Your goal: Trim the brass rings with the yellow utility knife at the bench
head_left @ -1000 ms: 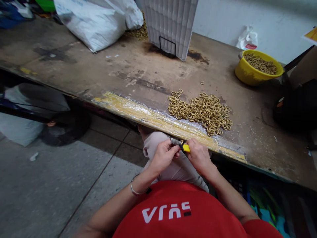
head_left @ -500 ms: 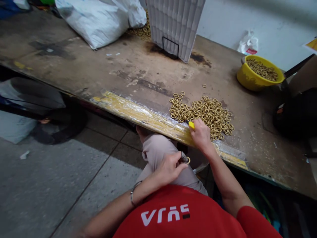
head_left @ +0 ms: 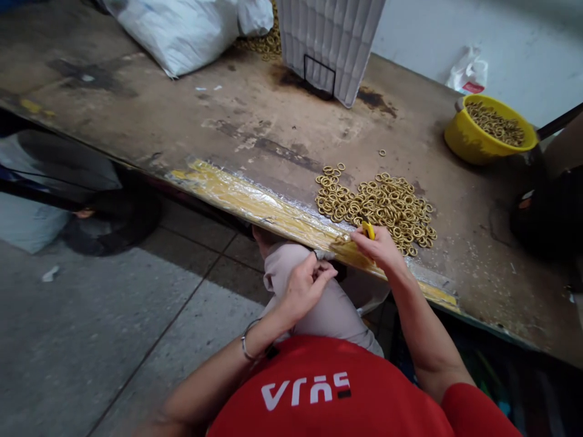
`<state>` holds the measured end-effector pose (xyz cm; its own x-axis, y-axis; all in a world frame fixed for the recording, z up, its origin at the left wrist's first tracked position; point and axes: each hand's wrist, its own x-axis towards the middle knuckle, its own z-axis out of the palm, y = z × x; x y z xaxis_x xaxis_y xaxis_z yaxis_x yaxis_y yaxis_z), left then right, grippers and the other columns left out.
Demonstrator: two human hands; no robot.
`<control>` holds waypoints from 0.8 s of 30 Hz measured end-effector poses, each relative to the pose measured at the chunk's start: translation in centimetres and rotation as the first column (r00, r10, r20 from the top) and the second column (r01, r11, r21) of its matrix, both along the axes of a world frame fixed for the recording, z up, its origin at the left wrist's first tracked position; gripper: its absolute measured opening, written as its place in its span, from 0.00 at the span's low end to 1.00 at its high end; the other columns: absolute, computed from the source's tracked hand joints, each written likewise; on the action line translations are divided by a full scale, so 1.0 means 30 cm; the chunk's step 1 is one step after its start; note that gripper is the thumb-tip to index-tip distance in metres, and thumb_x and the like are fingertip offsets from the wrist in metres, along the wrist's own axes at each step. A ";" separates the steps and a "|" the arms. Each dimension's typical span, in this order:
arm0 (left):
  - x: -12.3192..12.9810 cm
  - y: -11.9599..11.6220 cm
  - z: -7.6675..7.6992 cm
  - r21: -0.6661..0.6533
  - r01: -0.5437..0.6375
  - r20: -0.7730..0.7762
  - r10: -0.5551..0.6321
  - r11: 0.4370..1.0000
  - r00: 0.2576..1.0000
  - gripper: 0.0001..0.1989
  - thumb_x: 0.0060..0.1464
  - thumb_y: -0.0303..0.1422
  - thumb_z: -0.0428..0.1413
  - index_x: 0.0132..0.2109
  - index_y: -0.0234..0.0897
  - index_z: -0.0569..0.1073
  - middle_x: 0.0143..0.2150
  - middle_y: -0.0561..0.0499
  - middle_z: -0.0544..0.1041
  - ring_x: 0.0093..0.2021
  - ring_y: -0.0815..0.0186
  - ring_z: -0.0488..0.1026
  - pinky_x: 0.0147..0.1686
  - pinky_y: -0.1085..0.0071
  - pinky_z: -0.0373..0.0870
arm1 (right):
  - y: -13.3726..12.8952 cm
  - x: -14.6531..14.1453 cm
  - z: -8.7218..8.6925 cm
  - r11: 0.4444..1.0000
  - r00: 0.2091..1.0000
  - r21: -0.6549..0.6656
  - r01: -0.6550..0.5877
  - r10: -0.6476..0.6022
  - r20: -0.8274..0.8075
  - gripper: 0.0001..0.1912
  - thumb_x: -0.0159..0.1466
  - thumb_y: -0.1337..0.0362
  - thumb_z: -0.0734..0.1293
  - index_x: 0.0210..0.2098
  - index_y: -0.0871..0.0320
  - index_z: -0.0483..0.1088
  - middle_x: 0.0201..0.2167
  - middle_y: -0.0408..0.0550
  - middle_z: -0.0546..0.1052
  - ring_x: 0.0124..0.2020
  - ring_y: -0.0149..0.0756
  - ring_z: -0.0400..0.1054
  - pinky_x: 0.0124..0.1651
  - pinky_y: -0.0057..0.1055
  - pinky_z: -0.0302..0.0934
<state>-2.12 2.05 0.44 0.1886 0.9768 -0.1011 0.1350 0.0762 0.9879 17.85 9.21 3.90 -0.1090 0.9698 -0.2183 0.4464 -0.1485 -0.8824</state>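
My right hand (head_left: 376, 246) is closed on a small yellow tool (head_left: 368, 230) at the table's front edge, beside a pile of brass-coloured rings (head_left: 392, 203). A ring (head_left: 339, 240) shows just left of its fingertips, over the yellow taped edge. Above my thigh, my left hand (head_left: 308, 280) is closed with its fingers curled together. Something greyish shows at its fingertips, too small to make out. One loose ring (head_left: 382, 153) lies behind the pile.
A yellow bowl (head_left: 473, 142) full of rings stands at the back right. An upright grey ribbed panel (head_left: 330, 45) is at the back centre, with a white sack (head_left: 182, 36) left of it. Yellow tape (head_left: 255, 200) covers part of the wooden table's (head_left: 182, 121) front edge.
My left hand has moved up toward the table edge, and the ring seen at its fingers no longer shows there. My right hand has shifted slightly right, its yellow tool now tilted more upright.
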 end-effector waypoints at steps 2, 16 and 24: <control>0.006 0.015 0.003 0.003 -0.030 0.050 0.030 1.000 0.998 0.06 0.60 0.35 0.57 0.40 0.36 0.71 0.38 0.48 0.82 0.33 0.67 0.77 0.34 0.72 0.71 | -0.040 0.006 0.002 0.980 0.963 -0.190 -0.057 0.004 -0.269 0.18 0.58 0.50 0.69 0.23 0.54 0.62 0.14 0.34 0.59 0.16 0.25 0.50 0.21 0.26 0.45; 0.019 -0.028 0.017 0.127 0.075 -0.058 -0.068 0.989 0.996 0.07 0.58 0.34 0.59 0.33 0.35 0.75 0.26 0.53 0.76 0.26 0.69 0.70 0.28 0.74 0.67 | -0.152 -0.018 -0.042 0.786 0.744 -0.553 -0.277 -0.188 -0.640 0.22 0.46 0.52 0.77 0.24 0.58 0.64 0.18 0.34 0.64 0.15 0.19 0.50 0.16 0.20 0.44; 0.024 -0.006 0.049 -0.353 0.129 0.371 0.013 0.927 0.929 0.17 0.50 0.41 0.64 0.39 0.30 0.78 0.26 0.48 0.81 0.24 0.67 0.76 0.26 0.73 0.73 | -0.251 -0.026 -0.016 0.998 0.980 0.058 0.026 -0.014 -0.199 0.17 0.65 0.49 0.67 0.31 0.57 0.72 0.24 0.41 0.70 0.25 0.30 0.64 0.29 0.28 0.60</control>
<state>-1.40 1.87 1.92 0.3360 0.8695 -0.3621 -0.2086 0.4436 0.8716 17.08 1.67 3.42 -0.1252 0.9828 -0.1357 0.2589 -0.0997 -0.9607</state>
